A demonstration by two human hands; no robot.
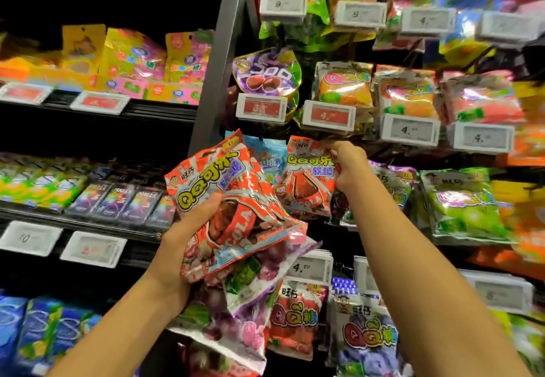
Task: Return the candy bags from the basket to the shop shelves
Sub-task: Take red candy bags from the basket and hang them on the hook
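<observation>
My left hand grips a stack of candy bags: red cola bags on top, purple grape bags underneath. My right hand pinches the top right corner of another red cola bag, holding it up against the hanging display just below a red price tag. A blue bag hangs right behind it. No basket is in view.
Pegs on the right carry hanging orange, pink, green and purple candy bags with white price tags in front. A grey upright post divides them from flat shelves on the left holding boxes and packets.
</observation>
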